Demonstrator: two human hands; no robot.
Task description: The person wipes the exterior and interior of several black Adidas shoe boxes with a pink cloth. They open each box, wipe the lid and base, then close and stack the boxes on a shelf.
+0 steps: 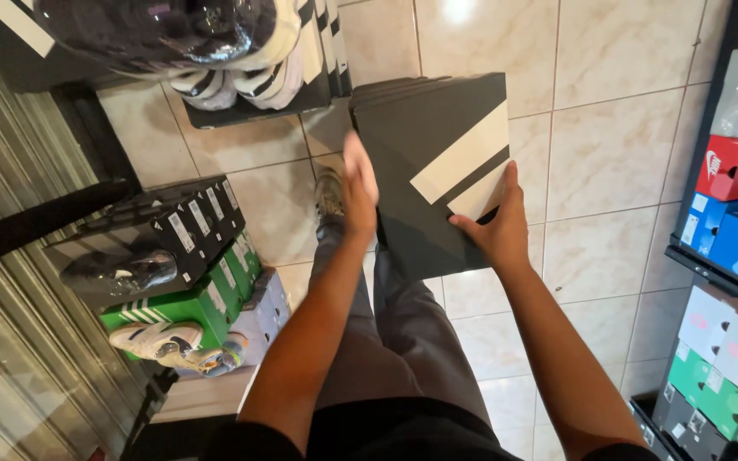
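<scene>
Fingers of my right hand (499,229) grip the near edge of the black shoebox (433,162), held over the tiled floor (608,154); my left hand (359,189) lies open and flat against its side. With so little clamping it, I think the box could slip and drop toward the stacked boxes (207,256) beyond.

A stack of flat black cardboard shoeboxes with white diagonal stripes (433,162) sits tilted, held at twelve o'clock above the tiled floor.
</scene>
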